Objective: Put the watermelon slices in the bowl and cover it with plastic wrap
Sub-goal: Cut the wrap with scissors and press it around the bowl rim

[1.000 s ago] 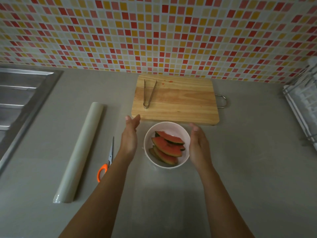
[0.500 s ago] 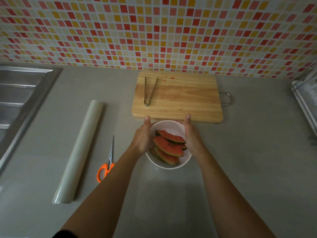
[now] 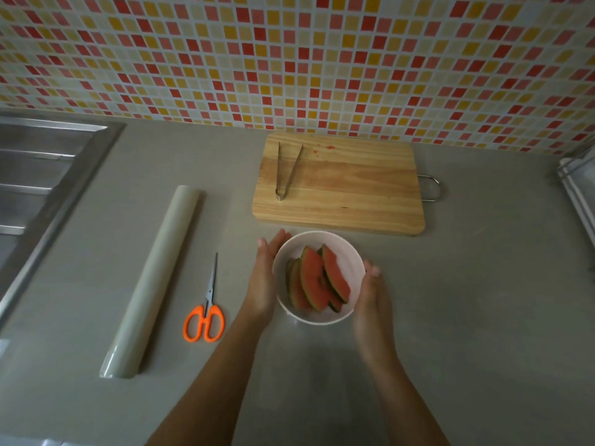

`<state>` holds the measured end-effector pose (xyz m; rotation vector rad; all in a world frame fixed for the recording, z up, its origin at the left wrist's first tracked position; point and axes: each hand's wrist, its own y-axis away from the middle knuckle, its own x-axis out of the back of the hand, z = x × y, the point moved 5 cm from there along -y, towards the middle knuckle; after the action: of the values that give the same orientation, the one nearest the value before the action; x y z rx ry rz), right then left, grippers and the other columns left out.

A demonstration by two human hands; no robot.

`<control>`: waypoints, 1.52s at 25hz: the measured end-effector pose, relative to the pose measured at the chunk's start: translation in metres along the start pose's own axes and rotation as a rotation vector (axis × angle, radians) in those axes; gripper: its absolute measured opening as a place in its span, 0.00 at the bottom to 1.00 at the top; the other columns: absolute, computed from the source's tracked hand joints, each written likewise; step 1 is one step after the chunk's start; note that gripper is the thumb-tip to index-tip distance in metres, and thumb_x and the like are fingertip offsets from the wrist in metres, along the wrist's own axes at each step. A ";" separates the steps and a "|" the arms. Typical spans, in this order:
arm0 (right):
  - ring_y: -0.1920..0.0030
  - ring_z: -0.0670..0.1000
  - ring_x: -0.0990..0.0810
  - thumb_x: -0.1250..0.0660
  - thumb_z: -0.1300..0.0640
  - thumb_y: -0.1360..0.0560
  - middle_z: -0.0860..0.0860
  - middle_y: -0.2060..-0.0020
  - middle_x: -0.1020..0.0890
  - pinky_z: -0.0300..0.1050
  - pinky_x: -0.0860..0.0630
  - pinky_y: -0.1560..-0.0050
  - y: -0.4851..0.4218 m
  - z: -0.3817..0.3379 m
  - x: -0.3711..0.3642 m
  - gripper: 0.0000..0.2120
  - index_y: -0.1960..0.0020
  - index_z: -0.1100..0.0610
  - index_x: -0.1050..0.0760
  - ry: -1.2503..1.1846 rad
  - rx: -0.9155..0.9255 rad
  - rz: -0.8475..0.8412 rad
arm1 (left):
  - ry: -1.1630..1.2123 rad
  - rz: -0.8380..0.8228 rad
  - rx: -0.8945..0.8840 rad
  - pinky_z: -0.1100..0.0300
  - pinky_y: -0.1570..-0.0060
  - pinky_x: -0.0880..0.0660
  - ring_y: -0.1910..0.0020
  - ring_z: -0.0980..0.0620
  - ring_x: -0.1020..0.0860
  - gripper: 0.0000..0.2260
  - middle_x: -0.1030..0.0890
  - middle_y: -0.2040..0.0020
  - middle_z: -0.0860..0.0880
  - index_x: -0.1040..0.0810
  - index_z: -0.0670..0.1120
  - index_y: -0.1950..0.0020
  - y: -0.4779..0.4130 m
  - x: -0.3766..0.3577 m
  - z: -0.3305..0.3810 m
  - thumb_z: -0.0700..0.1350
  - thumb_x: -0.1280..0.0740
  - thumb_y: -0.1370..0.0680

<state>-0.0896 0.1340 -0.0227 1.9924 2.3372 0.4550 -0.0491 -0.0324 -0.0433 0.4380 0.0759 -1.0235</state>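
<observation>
The person is standing over the grey desk with both forearms reaching forward, and the round white bowl serves best as the landmark here. The left hand is lying flat and open-fingered against the bowl's left wall, touching it. The right hand is cupping the bowl's right side, fingers spread loosely; it is blurred, so I cannot tell whether it is pressing on the rim or just beside it. Neither hand is gripping anything else.

Inside the bowl, the red, green-rinded watermelon slices are leaning together in an overlapping stack, so the first part of the task looks finished. No film is showing over the rim, as far as I can see, so I judge that the covering step is just starting, with the hands steadying or positioning the bowl.

Left of the bowl, the orange-handled scissors are lying closed, and farther left the long pale roll of plastic wrap is resting untouched. Just beyond the bowl, the rectangular wooden cutting board is carrying the slim metal tongs. Far left of it, the steel sink is sitting against the mosaic-tiled wall.

The next move probably calls for letting go of the bowl, reaching left for the roll, and pulling out a sheet wide enough to span the rim.
</observation>
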 end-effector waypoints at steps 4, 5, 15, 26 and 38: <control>0.39 0.38 0.33 0.53 0.47 0.20 0.42 0.36 0.31 0.24 0.38 0.45 -0.030 -0.004 0.011 0.20 0.32 0.50 0.35 0.012 0.015 0.043 | -0.001 0.026 0.093 0.55 0.32 0.34 0.30 0.51 0.32 0.29 0.31 0.28 0.47 0.35 0.44 0.27 -0.033 0.011 0.011 0.58 0.59 0.18; 0.38 0.37 0.35 0.54 0.50 0.19 0.43 0.35 0.32 0.21 0.40 0.44 -0.038 -0.008 0.006 0.20 0.31 0.51 0.36 0.002 0.050 -0.018 | -0.008 0.003 0.094 0.55 0.35 0.31 0.32 0.50 0.29 0.29 0.26 0.31 0.47 0.33 0.44 0.28 -0.030 0.009 0.009 0.58 0.59 0.18; 0.36 0.54 0.26 0.51 0.37 0.28 0.57 0.37 0.24 0.58 0.35 0.31 -0.055 0.009 -0.025 0.31 0.35 0.54 0.28 -0.391 -0.070 -0.191 | 0.066 -0.166 0.183 0.56 0.51 0.21 0.46 0.45 0.19 0.30 0.16 0.48 0.42 0.22 0.42 0.40 -0.034 -0.009 0.000 0.60 0.56 0.19; 0.41 0.46 0.23 0.58 0.37 0.24 0.50 0.42 0.20 0.46 0.31 0.38 -0.035 0.007 0.028 0.29 0.41 0.49 0.25 -0.013 -0.040 -0.031 | -0.229 0.203 -0.001 0.50 0.45 0.25 0.49 0.47 0.20 0.26 0.17 0.49 0.47 0.20 0.50 0.49 0.005 0.032 0.026 0.59 0.55 0.19; 0.54 0.46 0.18 0.57 0.38 0.22 0.48 0.50 0.18 0.40 0.22 0.58 -0.037 0.010 0.034 0.29 0.39 0.54 0.26 -0.084 -0.139 -0.091 | -0.371 0.115 -0.011 0.59 0.54 0.24 0.51 0.53 0.20 0.20 0.20 0.44 0.48 0.25 0.49 0.40 0.026 0.022 0.023 0.57 0.52 0.18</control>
<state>-0.1287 0.1642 -0.0353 1.8013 2.2677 0.5030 -0.0193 -0.0477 -0.0202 0.2338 -0.2724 -0.9753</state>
